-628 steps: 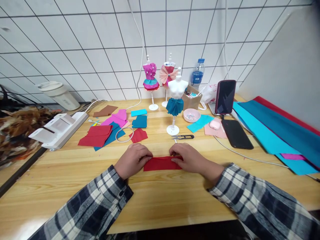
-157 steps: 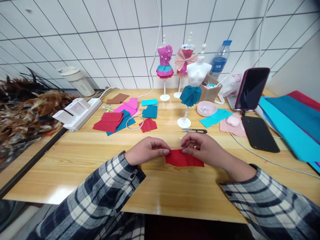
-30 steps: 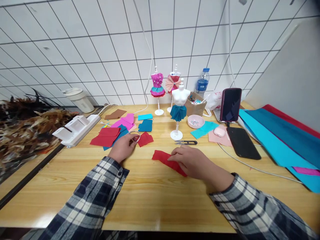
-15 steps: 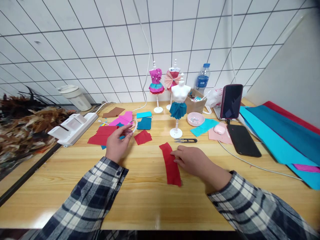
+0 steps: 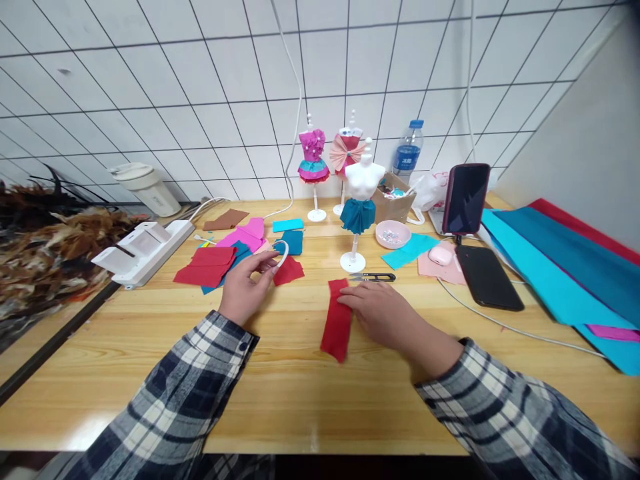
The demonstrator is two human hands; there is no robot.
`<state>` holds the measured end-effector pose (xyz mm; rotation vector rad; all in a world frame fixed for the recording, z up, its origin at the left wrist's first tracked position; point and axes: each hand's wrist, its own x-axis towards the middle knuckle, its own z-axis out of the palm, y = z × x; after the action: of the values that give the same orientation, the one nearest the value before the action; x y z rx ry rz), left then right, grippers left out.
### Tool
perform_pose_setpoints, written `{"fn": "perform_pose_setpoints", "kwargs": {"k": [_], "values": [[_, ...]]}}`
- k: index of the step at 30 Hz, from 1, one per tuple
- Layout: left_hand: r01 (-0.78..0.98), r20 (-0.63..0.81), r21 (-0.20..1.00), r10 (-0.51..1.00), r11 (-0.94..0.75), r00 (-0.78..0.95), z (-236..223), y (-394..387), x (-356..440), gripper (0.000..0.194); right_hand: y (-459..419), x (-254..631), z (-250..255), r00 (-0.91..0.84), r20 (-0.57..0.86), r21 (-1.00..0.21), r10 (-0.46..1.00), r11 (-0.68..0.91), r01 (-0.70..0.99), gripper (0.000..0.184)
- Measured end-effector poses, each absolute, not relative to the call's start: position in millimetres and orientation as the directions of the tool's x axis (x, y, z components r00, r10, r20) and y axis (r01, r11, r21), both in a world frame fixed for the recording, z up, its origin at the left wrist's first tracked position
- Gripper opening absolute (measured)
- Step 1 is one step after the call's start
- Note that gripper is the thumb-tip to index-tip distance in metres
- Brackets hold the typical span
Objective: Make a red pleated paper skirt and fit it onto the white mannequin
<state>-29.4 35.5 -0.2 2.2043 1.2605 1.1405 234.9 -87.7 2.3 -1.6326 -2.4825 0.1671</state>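
Note:
My left hand (image 5: pixel 249 283) pinches a thin white looped strip (image 5: pixel 285 252) above the fabric scraps; its exact kind I cannot make out. The fingertips of my right hand (image 5: pixel 376 310) are closed on the upper right edge of a red fabric strip (image 5: pixel 336 327), which lies lengthwise on the table. Just beyond that hand are black-handled thread snips (image 5: pixel 377 277). Behind the snips stands a small white mannequin (image 5: pixel 365 180) in a teal gathered skirt (image 5: pixel 358 215), its upper body bare.
Two dressed mannequins (image 5: pixel 313 157) stand behind. Fabric pieces (image 5: pixel 205 265) lie at left near a white power strip (image 5: pixel 150 253). A pink bead bowl (image 5: pixel 393 233), phone (image 5: pixel 489 277), cable and folded fabrics (image 5: pixel 565 267) are at right. Feathers (image 5: pixel 45 260) cover the far left.
The red strip has turned, its top now leaning right and its lower end shifted left. My left hand has moved slightly right with the white looped strip.

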Motion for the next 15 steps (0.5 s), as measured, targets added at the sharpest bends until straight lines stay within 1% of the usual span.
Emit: {"fn": "perform_pose_setpoints", "kwargs": {"k": [1, 2, 3, 5, 6, 8, 10, 13, 15], "values": [[0.547, 0.47, 0.639, 0.837, -0.541, 0.28, 0, 35, -29, 0.033, -90, 234, 6, -0.346, 0.06, -0.134, 0.936, 0.351, 0.927, 0.026], [0.542, 0.468, 0.643, 0.837, -0.542, 0.282, -1, 35, -29, 0.033, -92, 233, 10, -0.294, 0.041, -0.095, 0.955, 0.296, 0.95, 0.026], [0.536, 0.466, 0.647, 0.838, -0.542, 0.285, -1, 35, -29, 0.032, -94, 232, 14, -0.244, 0.018, -0.075, 0.969, 0.245, 0.967, 0.031], [0.529, 0.46, 0.655, 0.84, -0.54, 0.289, -1, 35, -29, 0.032, -96, 232, 18, -0.197, -0.014, -0.094, 0.98, 0.195, 0.976, 0.034], [0.528, 0.458, 0.657, 0.841, -0.538, 0.288, -1, 36, -29, 0.032, -96, 232, 18, -0.207, -0.004, -0.123, 0.978, 0.205, 0.971, 0.032], [0.531, 0.454, 0.657, 0.843, -0.535, 0.289, -1, 36, -29, 0.033, -93, 234, 15, -0.282, 0.064, -0.168, 0.957, 0.289, 0.942, 0.027], [0.539, 0.449, 0.651, 0.843, -0.535, 0.296, -1, 37, -28, 0.032, -89, 235, 9, -0.363, 0.116, -0.173, 0.924, 0.379, 0.909, 0.031], [0.546, 0.443, 0.644, 0.843, -0.536, 0.304, -2, 37, -28, 0.032, -87, 234, 3, -0.409, 0.073, -0.19, 0.909, 0.416, 0.889, 0.031], [0.546, 0.441, 0.647, 0.845, -0.533, 0.303, -3, 37, -29, 0.032, -89, 233, 3, -0.438, 0.029, -0.256, 0.899, 0.43, 0.866, 0.028]]}}
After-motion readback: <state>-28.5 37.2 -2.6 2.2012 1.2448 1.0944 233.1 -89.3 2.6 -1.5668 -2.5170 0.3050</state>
